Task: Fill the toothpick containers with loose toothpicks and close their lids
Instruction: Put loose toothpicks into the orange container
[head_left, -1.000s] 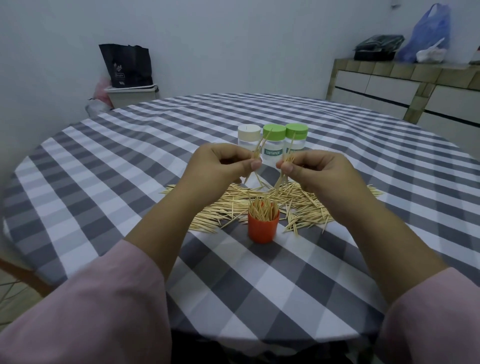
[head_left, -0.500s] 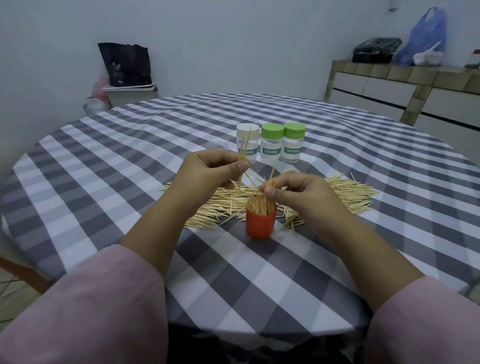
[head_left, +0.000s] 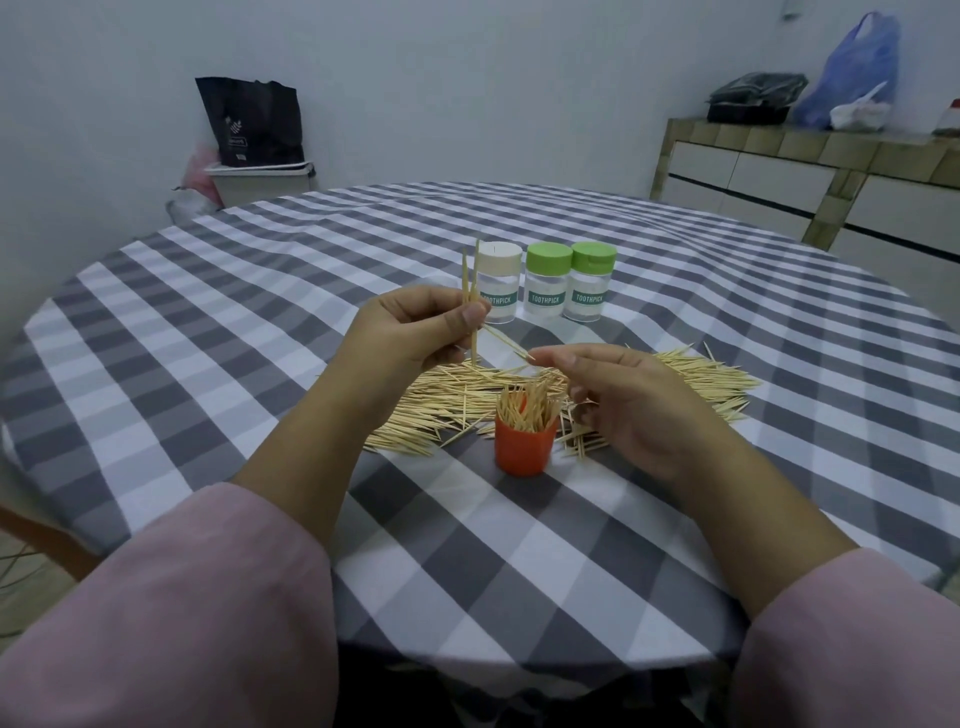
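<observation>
The left hand (head_left: 410, 338) pinches a few toothpicks (head_left: 472, 296) between thumb and fingers. Most of them point up; one slants down toward the right hand (head_left: 628, 400). The right hand's thumb and first finger meet at the low tip of that slanted toothpick, and its other fingers are loosely curled. I cannot tell for sure if it pinches the tip or only touches it.

Just below the two hands, at 6 o'clock from them, stands a small orange container (head_left: 523, 447). It has no lid on and is packed with toothpicks standing up. Around it, from 9 o'clock over to 3 o'clock, lies a wide pile of loose toothpicks (head_left: 696, 376) on the gray and white checked tablecloth (head_left: 260, 312).

At 12 o'clock from the orange container, farther back, three clear jars marked TOOTHPICK stand in a row, touching. The left one has a cream lid (head_left: 500, 253). The other two have green lids (head_left: 548, 255) (head_left: 594, 254). All three lids are on.

Pink sleeves (head_left: 171, 613) cover both arms.
</observation>
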